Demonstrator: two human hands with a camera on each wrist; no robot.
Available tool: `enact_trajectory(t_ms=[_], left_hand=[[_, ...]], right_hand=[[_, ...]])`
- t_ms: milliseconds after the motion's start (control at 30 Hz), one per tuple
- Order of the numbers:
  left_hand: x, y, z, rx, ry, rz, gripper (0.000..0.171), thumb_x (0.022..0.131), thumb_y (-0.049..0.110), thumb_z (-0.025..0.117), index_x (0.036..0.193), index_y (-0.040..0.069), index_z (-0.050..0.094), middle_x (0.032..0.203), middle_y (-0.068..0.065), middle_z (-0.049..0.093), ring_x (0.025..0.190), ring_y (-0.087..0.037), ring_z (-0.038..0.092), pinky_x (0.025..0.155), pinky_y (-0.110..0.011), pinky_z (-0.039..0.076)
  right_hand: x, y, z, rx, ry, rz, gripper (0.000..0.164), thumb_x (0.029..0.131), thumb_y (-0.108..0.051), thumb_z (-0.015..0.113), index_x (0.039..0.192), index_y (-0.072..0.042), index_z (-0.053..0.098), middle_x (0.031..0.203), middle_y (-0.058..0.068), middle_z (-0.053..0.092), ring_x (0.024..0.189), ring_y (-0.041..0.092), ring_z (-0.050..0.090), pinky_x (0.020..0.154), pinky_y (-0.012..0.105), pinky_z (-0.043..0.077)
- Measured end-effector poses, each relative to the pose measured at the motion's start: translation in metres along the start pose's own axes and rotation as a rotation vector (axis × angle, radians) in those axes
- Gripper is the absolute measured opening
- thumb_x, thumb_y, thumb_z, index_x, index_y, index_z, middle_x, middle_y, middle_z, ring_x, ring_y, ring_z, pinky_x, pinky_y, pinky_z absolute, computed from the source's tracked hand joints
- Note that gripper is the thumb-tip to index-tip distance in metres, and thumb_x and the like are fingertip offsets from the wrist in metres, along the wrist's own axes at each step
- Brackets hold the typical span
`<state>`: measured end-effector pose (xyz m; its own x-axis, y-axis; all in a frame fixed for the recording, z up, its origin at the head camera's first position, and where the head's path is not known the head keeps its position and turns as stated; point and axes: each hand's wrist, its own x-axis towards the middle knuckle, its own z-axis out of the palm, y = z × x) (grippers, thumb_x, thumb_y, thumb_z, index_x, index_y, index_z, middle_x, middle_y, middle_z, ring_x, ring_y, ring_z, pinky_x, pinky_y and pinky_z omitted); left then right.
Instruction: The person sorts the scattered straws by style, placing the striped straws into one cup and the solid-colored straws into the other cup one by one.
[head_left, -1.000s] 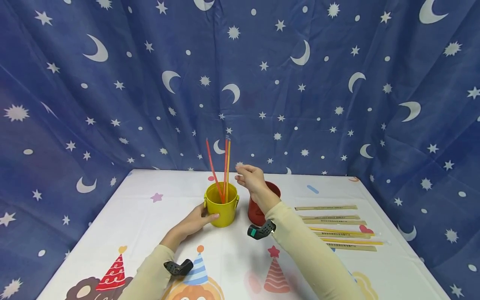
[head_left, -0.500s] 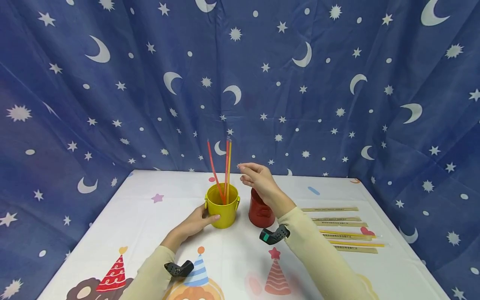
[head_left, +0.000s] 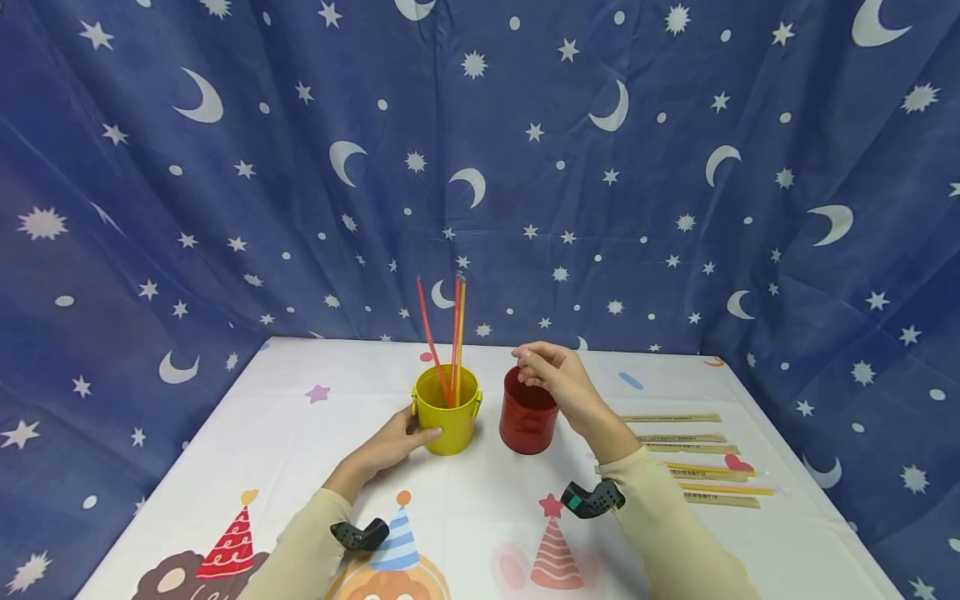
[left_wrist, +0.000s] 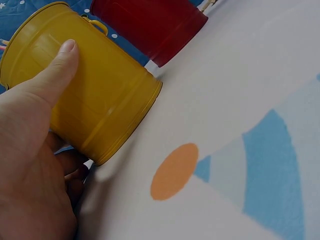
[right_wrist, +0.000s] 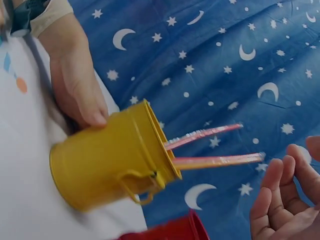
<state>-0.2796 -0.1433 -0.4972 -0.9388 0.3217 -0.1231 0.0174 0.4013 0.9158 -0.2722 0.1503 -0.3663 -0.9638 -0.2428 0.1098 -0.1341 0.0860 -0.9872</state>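
My left hand [head_left: 390, 446] holds a small yellow bucket [head_left: 450, 429] upright on the table. In the left wrist view its thumb lies across the bucket's side, with the fingers partly hidden behind. Two red straws [head_left: 430, 331] and an orange straw [head_left: 461, 333] stand in the bucket and lean against its rim. A red bucket [head_left: 527, 432] stands just to the right. My right hand [head_left: 570, 387] is over the red bucket's rim, fingers loosely bent with nothing between them. The right wrist view shows those same empty fingers [right_wrist: 290, 187] beyond the straw tips.
On the right of the table lie several flat sticks in brown paper [head_left: 671, 418] and two yellow straws [head_left: 738, 489] in clear wrap. A white cloth [head_left: 315, 450] with party prints covers the table. A blue curtain [head_left: 525, 208] with moons and stars hangs behind.
My right hand has moved right, from beside the straws' tips to over the red bucket, uncovering more of that bucket. My left hand and the yellow bucket have stayed in place.
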Motion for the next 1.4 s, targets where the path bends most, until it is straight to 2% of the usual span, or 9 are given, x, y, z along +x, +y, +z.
enact_trajectory(t_ms=[200,367,667,833,1067,1300,1400], left_hand=[[0.000,-0.002,-0.001,-0.003,-0.001,-0.009,0.096,0.094,0.047,0.068,0.161,0.001,0.017,0.167,-0.022,0.024,0.155,-0.041,0.023,0.126,-0.058,0.022],[0.000,0.001,-0.001,0.001,-0.003,-0.006,0.095,0.094,0.047,0.068,0.161,0.002,0.018,0.167,-0.021,0.025,0.155,-0.041,0.023,0.126,-0.058,0.021],[0.001,0.001,-0.002,-0.008,-0.002,0.006,0.093,0.094,0.044,0.069,0.160,0.001,0.021,0.166,-0.022,0.027,0.155,-0.040,0.025,0.126,-0.058,0.023],[0.002,-0.001,-0.001,-0.016,-0.003,0.001,0.093,0.095,0.045,0.068,0.161,0.002,0.019,0.167,-0.021,0.025,0.155,-0.040,0.023,0.126,-0.057,0.021],[0.005,-0.001,0.001,-0.015,-0.018,-0.007,0.096,0.093,0.049,0.068,0.161,0.003,0.018,0.168,-0.020,0.023,0.156,-0.039,0.021,0.127,-0.057,0.020],[0.004,0.000,-0.001,-0.012,-0.010,-0.006,0.096,0.093,0.048,0.069,0.161,0.001,0.019,0.167,-0.021,0.024,0.156,-0.039,0.022,0.127,-0.057,0.021],[0.002,-0.001,0.000,-0.008,-0.019,-0.010,0.096,0.094,0.049,0.068,0.161,0.002,0.018,0.167,-0.021,0.023,0.156,-0.039,0.021,0.127,-0.057,0.020]], right_hand=[[-0.015,0.006,-0.023,-0.033,-0.025,-0.067,0.035,0.104,-0.019,0.057,0.122,0.010,0.060,0.088,-0.002,0.065,0.081,0.009,0.059,0.079,0.019,0.055],[-0.026,0.011,-0.042,-0.080,-0.011,-0.098,0.039,0.104,-0.019,0.057,0.122,0.016,0.057,0.090,0.001,0.067,0.082,0.010,0.061,0.081,0.020,0.056],[-0.041,0.024,-0.077,-0.221,0.016,-0.132,0.028,0.104,-0.020,0.056,0.118,0.002,0.066,0.087,-0.006,0.067,0.084,0.010,0.064,0.082,0.020,0.056],[-0.047,0.031,-0.095,-0.281,-0.042,-0.134,0.032,0.105,-0.021,0.054,0.124,0.004,0.064,0.092,-0.008,0.066,0.088,0.015,0.066,0.084,0.020,0.056],[-0.056,0.039,-0.115,-0.345,-0.083,-0.115,0.031,0.106,-0.019,0.053,0.126,0.003,0.064,0.102,-0.011,0.067,0.089,0.010,0.066,0.085,0.020,0.057],[-0.061,0.052,-0.133,-0.371,-0.215,-0.114,0.033,0.106,-0.014,0.052,0.133,0.004,0.059,0.113,-0.014,0.069,0.097,0.016,0.068,0.088,0.018,0.057],[-0.064,0.059,-0.144,-0.383,-0.229,-0.115,0.034,0.106,-0.012,0.050,0.134,0.006,0.058,0.115,-0.018,0.069,0.098,0.014,0.069,0.088,0.018,0.057]])
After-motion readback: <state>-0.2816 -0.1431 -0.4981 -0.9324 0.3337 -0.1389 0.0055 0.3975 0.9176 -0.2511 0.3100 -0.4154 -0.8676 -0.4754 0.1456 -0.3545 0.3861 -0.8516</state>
